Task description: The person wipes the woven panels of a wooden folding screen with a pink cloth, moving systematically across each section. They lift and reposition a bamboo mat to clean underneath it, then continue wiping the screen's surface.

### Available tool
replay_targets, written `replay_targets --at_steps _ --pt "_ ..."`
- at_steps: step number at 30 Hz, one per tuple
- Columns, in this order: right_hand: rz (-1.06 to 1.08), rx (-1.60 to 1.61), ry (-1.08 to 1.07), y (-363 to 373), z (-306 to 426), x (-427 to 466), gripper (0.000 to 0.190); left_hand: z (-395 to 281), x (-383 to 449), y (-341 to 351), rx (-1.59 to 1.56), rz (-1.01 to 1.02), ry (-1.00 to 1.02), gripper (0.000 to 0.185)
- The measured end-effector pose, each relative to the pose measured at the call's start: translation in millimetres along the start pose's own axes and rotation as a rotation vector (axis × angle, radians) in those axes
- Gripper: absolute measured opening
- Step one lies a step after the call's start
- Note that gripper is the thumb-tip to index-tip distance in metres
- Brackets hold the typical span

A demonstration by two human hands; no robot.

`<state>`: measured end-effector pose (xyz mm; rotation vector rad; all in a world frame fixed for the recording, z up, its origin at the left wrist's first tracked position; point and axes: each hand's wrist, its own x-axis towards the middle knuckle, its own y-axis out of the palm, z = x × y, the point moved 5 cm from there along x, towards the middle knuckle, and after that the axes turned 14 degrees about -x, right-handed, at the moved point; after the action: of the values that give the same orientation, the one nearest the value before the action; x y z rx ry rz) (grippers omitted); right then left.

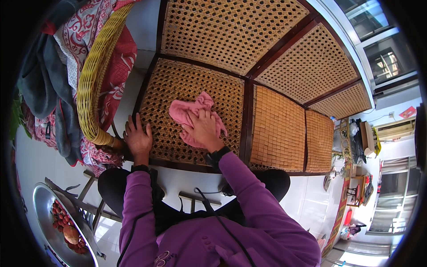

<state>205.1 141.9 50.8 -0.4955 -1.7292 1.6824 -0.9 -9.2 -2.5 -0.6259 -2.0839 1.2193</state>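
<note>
A crumpled pink cloth (pixel 181 110) lies on the woven cane seat panel (pixel 160 85) of a dark-framed wooden bench. On top of it rests my right hand (pixel 203 128), which presses it down with the thumb apart from the fingers. The palm and part of the cloth under it are hidden. My left hand (pixel 137 138) holds nothing and leans flat on the front left corner of the seat, fingers spread. Just left of that hand curves the end of a yellow wicker armrest (pixel 88 100).
Taller cane back panels (pixel 230 26) rise behind the seat. Slatted mats (pixel 278 130) cover the seats to the right. A red-and-white patterned cover (pixel 115 73) and grey clothing (pixel 40 76) drape around the armrest. At lower left, a metal basin (pixel 45 213) contains red fruit (pixel 60 215).
</note>
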Motion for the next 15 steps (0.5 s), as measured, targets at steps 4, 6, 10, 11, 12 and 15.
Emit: replay_targets --at_steps 4,6,10,11,12,15 --pt "-0.150 0.107 0.006 -60 -13 8 0.060 0 1 0 -0.012 0.015 -0.019 0.061" --pt "-0.248 0.066 -0.028 -100 -29 -5 0.056 0 1 0 -0.019 0.008 -0.024 0.061" --pt "-0.310 0.152 -0.139 -157 -73 -51 0.043 0 0 1 -0.029 0.007 -0.019 0.061" --pt "-0.298 0.211 -0.156 -163 -85 -60 0.033 0 0 1 -0.027 0.001 -0.014 0.061" --pt "-0.252 0.233 -0.108 -166 -97 -68 0.028 0 -1 0 -0.045 -0.014 -0.003 0.060" --pt "-0.201 0.338 0.034 -164 -121 -85 0.018 1 -1 0 -0.056 -0.021 0.015 0.060"
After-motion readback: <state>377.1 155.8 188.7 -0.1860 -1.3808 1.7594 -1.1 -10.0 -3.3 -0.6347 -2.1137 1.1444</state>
